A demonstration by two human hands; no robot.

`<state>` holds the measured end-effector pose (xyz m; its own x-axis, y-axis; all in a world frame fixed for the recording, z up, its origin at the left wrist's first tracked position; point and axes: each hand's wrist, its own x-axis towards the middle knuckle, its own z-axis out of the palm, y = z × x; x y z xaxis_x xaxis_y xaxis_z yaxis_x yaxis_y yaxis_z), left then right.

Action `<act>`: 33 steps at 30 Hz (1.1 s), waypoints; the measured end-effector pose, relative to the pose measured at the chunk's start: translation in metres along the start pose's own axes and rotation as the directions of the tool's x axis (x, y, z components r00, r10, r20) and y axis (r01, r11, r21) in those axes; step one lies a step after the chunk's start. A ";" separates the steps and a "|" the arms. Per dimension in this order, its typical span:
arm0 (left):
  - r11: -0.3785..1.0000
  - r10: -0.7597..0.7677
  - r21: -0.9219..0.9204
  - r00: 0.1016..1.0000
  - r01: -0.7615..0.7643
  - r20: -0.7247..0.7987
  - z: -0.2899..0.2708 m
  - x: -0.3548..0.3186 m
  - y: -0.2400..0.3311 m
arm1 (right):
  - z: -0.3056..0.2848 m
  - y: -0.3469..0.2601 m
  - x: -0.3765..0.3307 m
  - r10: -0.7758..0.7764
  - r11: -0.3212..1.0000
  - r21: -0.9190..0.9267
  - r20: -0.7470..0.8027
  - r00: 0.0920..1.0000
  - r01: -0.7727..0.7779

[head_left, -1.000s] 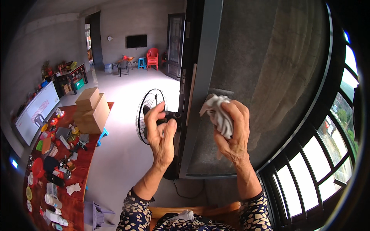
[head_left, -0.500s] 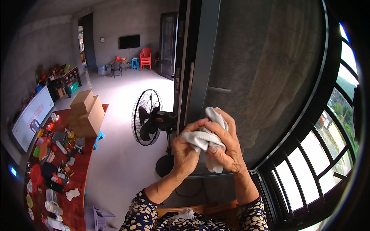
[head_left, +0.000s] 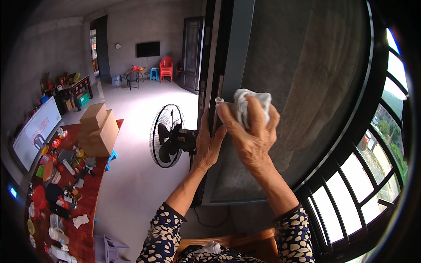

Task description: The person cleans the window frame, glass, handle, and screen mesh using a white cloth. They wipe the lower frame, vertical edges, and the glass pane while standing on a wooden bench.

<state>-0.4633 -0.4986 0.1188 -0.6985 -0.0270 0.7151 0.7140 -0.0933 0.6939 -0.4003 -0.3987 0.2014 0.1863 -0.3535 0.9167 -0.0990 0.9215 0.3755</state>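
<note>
My right hand (head_left: 254,136) grips a bunched white-grey cloth (head_left: 252,98), its fingers curled over it. The cloth is at the dark-framed glass panel (head_left: 302,101), near its left upright; whether it touches the glass I cannot tell. My left hand (head_left: 209,142) is wrapped around the panel's frame edge (head_left: 219,105), thumb on one side and fingers on the other. Part of those fingers is hidden behind the frame.
A black standing fan (head_left: 169,136) is just left of the frame. Further left, a red-brown table (head_left: 94,193) carries cardboard boxes (head_left: 100,136) and many small items. Barred windows (head_left: 351,188) are on the right. Below me is a wooden seat (head_left: 254,241).
Both hands had been squeezing the cloth together. My left hand has let go of it and taken the frame edge; my right hand has carried the cloth up to the panel.
</note>
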 end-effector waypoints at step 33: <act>0.990 0.104 -0.082 0.989 -0.113 -0.104 0.008 -0.004 -0.003 | 0.018 0.032 0.026 -0.183 0.983 0.047 0.103 0.978 0.179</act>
<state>-0.4620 -0.4905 0.1143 -0.6216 -0.1395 0.7708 0.7819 -0.1705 0.5997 -0.4160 -0.3815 0.2391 0.1001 -0.5312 0.8413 -0.1102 0.8345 0.5399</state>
